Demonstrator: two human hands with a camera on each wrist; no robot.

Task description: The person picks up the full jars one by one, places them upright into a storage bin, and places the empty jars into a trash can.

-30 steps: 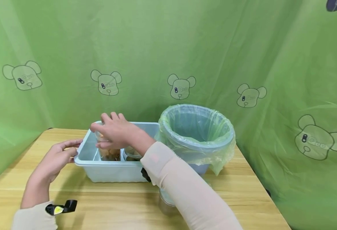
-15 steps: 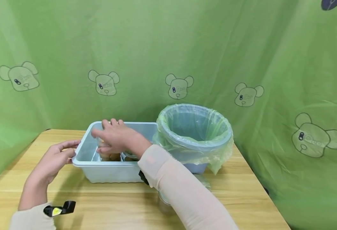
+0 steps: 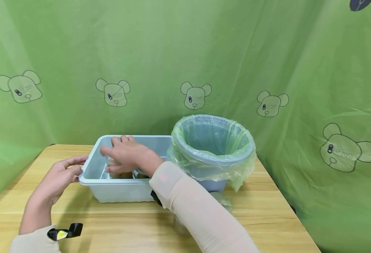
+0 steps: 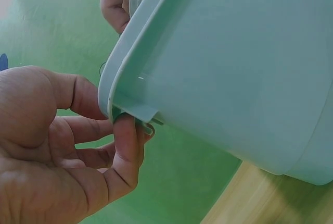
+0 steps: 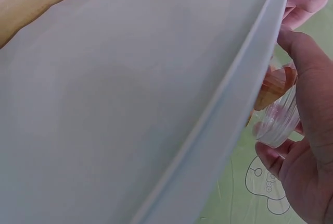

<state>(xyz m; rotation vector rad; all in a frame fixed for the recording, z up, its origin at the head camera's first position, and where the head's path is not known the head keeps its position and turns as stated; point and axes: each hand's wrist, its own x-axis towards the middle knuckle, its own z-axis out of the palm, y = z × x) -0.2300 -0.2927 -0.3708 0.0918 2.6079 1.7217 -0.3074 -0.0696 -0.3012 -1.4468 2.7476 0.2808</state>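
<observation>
My left hand (image 3: 56,181) pinches the rim of a light-blue plastic tub (image 3: 122,191) at its left end, thumb and fingers on either side of the edge in the left wrist view. Inside the tub, at the left, my right hand (image 3: 127,154) grips a clear jar (image 5: 280,122) from above. Orange-brown pieces show through the jar's wall in the right wrist view. Close to its right stands a second clear container (image 3: 139,174), partly covered by the right hand and wrist. The tub's front wall hides the lower part of both.
Right of the tub stands a blue bin (image 3: 215,160) lined with a thin green bag. A clear container (image 3: 180,225) on the wooden table (image 3: 261,214) is mostly behind the right sleeve. Another clear item (image 3: 223,201) lies by the bin's foot. A green curtain (image 3: 154,63) closes the back.
My right hand has gone down with the jar, deeper into the tub. The left hand keeps its hold on the rim. The head view has shifted slightly.
</observation>
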